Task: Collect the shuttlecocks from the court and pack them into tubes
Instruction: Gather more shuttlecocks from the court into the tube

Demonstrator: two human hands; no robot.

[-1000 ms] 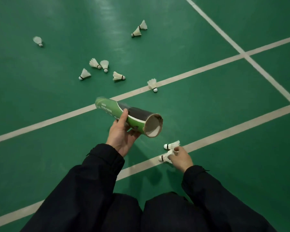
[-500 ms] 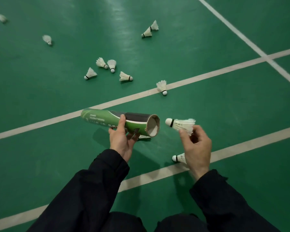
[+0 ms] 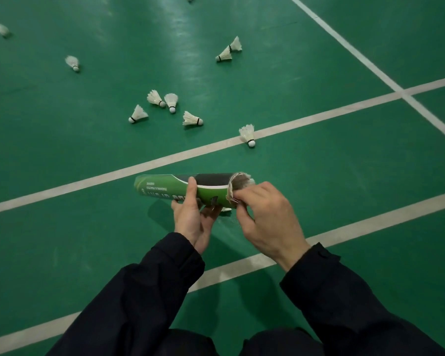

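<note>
The right hand (image 3: 269, 218) has its fingers curled at the mouth of the tube (image 3: 183, 187), pinching a shuttlecock (image 3: 243, 181) whose feathers show just inside the rim; the left hand (image 3: 193, 217) grips the green tube from below, holding it level above the court floor (image 3: 332, 176); loose shuttlecocks (image 3: 192, 118) lie scattered beyond a white line (image 3: 108, 177).
</note>
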